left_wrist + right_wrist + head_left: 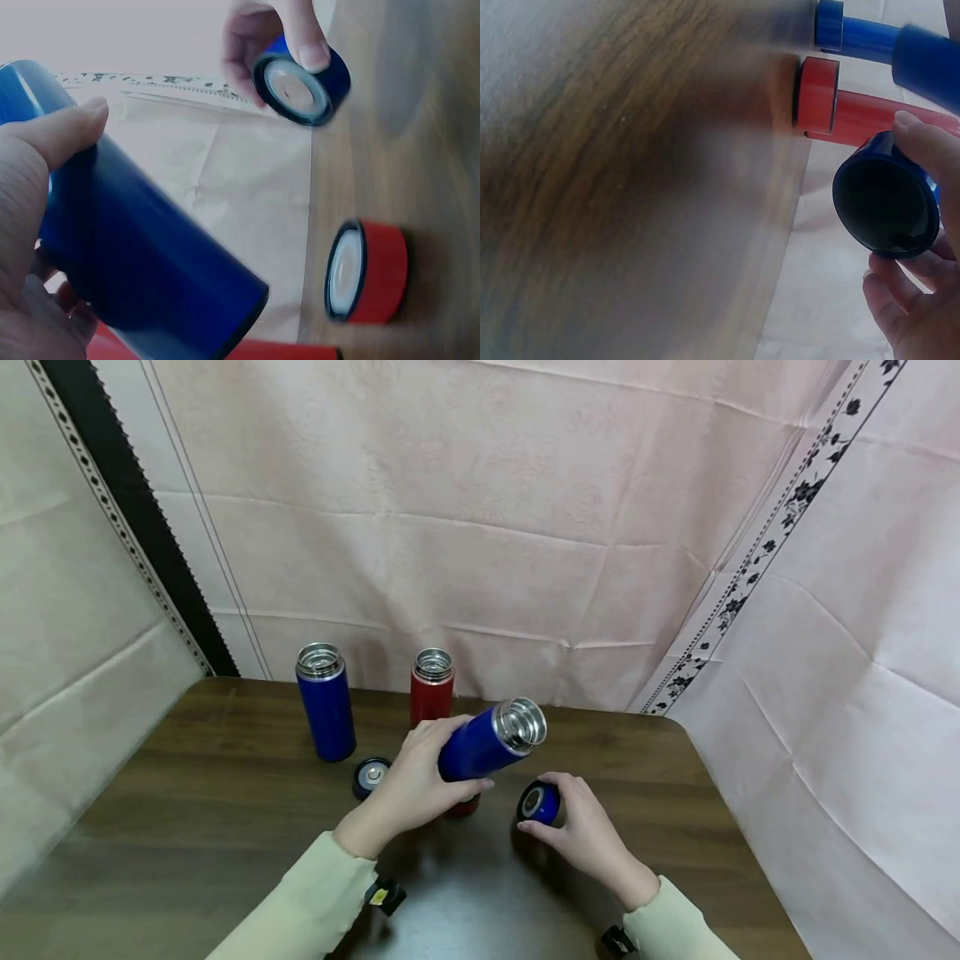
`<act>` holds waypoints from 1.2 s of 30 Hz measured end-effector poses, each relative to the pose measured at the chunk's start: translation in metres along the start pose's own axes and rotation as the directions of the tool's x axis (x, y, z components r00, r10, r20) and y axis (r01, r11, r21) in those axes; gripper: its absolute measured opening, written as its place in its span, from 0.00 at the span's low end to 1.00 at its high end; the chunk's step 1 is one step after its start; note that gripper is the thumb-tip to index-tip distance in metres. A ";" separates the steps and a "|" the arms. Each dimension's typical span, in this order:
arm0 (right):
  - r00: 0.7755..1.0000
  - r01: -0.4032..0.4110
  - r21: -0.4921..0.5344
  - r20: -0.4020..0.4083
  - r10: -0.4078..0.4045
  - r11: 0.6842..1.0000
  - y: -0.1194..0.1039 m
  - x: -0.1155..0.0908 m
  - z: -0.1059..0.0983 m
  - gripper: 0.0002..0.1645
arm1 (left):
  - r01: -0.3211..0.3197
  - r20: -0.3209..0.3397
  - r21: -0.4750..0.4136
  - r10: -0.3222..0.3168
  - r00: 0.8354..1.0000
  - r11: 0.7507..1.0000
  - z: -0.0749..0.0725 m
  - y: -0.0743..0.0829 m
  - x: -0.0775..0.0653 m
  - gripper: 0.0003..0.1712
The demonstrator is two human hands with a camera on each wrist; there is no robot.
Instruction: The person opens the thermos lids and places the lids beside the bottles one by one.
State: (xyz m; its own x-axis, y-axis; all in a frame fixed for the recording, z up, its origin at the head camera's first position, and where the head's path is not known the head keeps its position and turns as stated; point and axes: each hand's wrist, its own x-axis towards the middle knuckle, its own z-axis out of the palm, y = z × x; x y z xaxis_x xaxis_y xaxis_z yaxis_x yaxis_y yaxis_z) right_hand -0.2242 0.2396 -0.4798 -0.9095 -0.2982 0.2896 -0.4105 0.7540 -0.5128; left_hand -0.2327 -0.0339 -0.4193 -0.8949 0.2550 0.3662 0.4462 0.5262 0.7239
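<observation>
My left hand (412,789) grips a blue flask (471,750) round its body. The flask is held off the table, tilted, its uncapped steel mouth facing up and right. Lower and to the right, my right hand (592,835) holds a blue lid (549,806) between thumb and fingers, apart from the flask. In the left wrist view the lid's pale inner disc (291,88) shows; the right wrist view shows its dark hollow side (885,206). Behind the left hand stands an uncapped red flask (431,695), partly hidden. A red lid (384,271) rests on the table below the held flask.
A second blue flask (327,714), also uncapped, stands upright at the back left. Near it a dark-rimmed blue lid (370,774) lies by the left wrist. The brown wooden table (247,793) ends at a pale cloth backdrop (487,568), with cloth on both sides too.
</observation>
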 end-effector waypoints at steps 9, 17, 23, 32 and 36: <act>0.998 -0.054 0.037 0.034 0.053 0.998 0.007 0.000 0.004 0.39 | 0.062 -0.022 -0.156 -0.066 0.998 0.986 0.026 0.003 0.025 0.45; 0.986 -0.152 0.077 0.082 0.146 0.985 0.012 0.003 0.007 0.39 | 0.119 -0.014 -0.220 -0.125 0.992 0.968 0.048 -0.007 0.048 0.47; 0.972 -0.227 0.158 0.105 0.212 0.961 0.016 0.005 0.008 0.38 | 0.162 0.003 -0.213 -0.165 0.986 0.964 0.060 -0.012 0.064 0.49; 0.962 -0.265 0.174 0.117 0.248 0.948 0.021 0.013 0.012 0.37 | 0.184 0.003 -0.213 -0.187 0.982 0.960 0.068 -0.025 0.078 0.50; 0.961 -0.268 0.172 0.118 0.250 0.948 0.025 0.016 0.014 0.36 | 0.211 0.024 -0.215 -0.211 0.977 0.954 0.074 -0.030 0.086 0.50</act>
State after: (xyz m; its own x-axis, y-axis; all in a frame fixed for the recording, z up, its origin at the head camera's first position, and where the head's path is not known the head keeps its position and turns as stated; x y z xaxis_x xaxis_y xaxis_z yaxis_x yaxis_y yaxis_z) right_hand -0.2495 0.2456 -0.4993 -0.9844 -0.1674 0.0547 -0.1570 0.6941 -0.7026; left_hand -0.3235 0.0323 -0.4529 -0.9688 0.1572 0.1914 0.2383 0.3811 0.8933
